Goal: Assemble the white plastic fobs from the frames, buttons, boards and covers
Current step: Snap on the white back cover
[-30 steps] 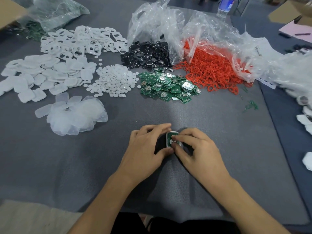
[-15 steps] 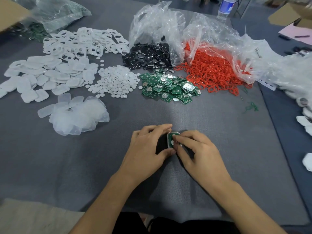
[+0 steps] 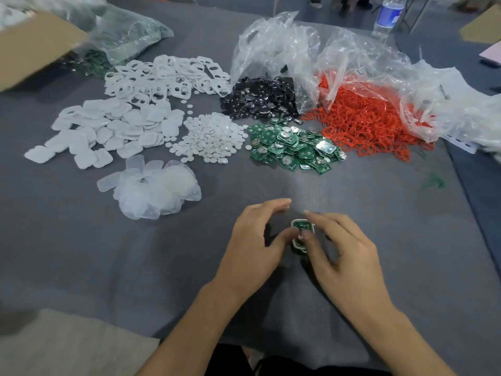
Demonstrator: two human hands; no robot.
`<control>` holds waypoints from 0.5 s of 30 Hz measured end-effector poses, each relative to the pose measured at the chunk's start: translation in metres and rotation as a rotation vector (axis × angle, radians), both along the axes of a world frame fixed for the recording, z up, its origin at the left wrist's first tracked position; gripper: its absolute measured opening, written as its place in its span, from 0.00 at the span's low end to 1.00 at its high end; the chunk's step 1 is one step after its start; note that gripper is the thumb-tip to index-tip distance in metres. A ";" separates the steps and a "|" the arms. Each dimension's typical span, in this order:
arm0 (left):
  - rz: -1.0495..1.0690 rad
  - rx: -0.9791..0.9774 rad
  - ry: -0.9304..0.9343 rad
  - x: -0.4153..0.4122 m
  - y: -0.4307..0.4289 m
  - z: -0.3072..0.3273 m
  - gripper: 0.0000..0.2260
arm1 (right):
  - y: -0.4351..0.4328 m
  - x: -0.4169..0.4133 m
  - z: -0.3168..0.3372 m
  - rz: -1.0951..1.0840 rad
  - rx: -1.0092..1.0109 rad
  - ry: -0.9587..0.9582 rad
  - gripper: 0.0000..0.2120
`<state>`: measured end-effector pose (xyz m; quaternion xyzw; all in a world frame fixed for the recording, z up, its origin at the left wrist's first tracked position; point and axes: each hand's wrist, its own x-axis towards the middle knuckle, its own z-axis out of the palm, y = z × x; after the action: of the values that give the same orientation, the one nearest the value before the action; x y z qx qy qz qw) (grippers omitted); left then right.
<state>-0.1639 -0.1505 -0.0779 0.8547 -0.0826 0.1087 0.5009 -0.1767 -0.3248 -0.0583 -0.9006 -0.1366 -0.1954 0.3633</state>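
Between blurred left hand and right hand, both pinching it, half-hidden fob.

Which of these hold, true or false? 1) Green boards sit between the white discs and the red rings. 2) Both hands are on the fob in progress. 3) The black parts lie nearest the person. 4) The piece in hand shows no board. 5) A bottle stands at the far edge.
1) True: the green boards lie between the white discs and the red rings.
2) True: left hand and right hand both hold the fob.
3) False: the black parts lie far back.
4) False: a green board shows in it.
5) True: bottle.
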 end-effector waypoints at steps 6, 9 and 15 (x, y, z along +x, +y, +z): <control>0.263 -0.192 -0.078 -0.006 0.027 0.017 0.09 | 0.065 0.017 0.014 0.131 0.108 0.013 0.15; 0.376 -0.209 -0.060 -0.005 0.057 0.028 0.10 | 0.109 0.029 0.026 0.206 0.152 0.104 0.16; 0.643 -0.158 -0.033 0.014 0.133 0.048 0.09 | 0.212 0.062 0.048 0.359 0.062 0.267 0.13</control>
<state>-0.1499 -0.0172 -0.0301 0.7935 0.1921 0.2810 0.5044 -0.1148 -0.1126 -0.0107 -0.8681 -0.2392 -0.0108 0.4347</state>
